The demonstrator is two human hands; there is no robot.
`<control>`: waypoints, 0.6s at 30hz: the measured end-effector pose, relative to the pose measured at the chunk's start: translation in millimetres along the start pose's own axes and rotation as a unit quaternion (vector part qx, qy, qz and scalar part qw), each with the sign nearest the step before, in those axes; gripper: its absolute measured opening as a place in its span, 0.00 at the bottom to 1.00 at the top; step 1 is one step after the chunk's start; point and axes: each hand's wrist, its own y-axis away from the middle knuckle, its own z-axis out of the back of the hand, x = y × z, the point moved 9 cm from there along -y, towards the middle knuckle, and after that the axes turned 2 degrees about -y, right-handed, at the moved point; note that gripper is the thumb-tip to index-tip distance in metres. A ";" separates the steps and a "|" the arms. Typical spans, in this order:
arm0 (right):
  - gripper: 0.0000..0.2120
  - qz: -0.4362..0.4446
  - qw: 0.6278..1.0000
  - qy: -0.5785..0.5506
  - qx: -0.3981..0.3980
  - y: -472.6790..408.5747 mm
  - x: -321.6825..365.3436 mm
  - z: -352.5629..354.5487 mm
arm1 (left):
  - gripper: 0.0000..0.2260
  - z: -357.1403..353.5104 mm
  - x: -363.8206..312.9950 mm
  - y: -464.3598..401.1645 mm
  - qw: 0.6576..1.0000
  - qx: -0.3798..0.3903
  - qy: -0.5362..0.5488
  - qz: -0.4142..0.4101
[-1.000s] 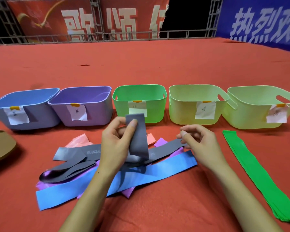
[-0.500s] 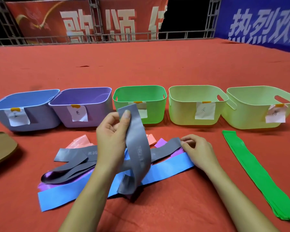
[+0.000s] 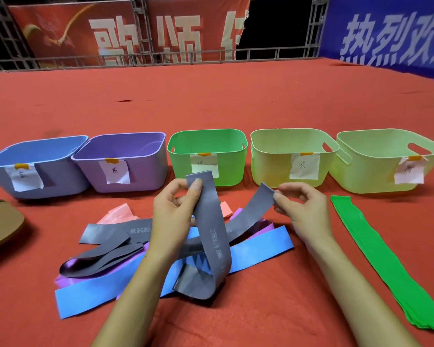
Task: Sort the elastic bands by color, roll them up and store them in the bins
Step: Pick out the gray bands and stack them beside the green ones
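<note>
Both forearms reach forward over the red bench [image 3: 236, 101]. Left hand [image 3: 172, 216], raised, pinches one end of a grey band [image 3: 211, 236] between thumb and forefinger; the band hangs in a loop onto the pile of blue, purple and grey bands [image 3: 105, 256]. Right hand [image 3: 302, 211] pinches the other grey end. Band print unreadable. Five labelled bins [image 3: 208, 141] stand behind; label writing unclear. Green bands [image 3: 376, 256] lie far right.

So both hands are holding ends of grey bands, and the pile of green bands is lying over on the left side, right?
Not quite. The left hand and right hand do each pinch a grey band end, but the head view shows the green bands lying on the right side, not the left.
</note>
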 end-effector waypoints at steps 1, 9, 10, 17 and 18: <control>0.08 0.010 1.000 -0.016 -0.009 0.7 8.8 2.4 | 0.11 -0.4 -1.8 0.0 1.000 0.000 0.005 0.007; 0.07 0.098 0.988 -0.115 -0.032 15.6 91.1 14.2 | 0.11 -14.9 -30.9 8.5 0.990 0.039 0.122 0.054; 0.08 0.100 0.986 -0.131 -0.026 18.8 101.0 14.3 | 0.11 -19.3 -34.6 10.5 0.984 0.046 0.160 0.071; 0.07 0.069 0.966 -0.249 0.018 47.7 155.1 11.2 | 0.10 -33.8 -29.4 11.4 0.978 0.049 0.174 0.106; 0.07 0.067 0.965 -0.251 0.028 51.6 161.6 9.4 | 0.10 -31.9 -28.2 10.6 0.986 0.038 0.136 0.089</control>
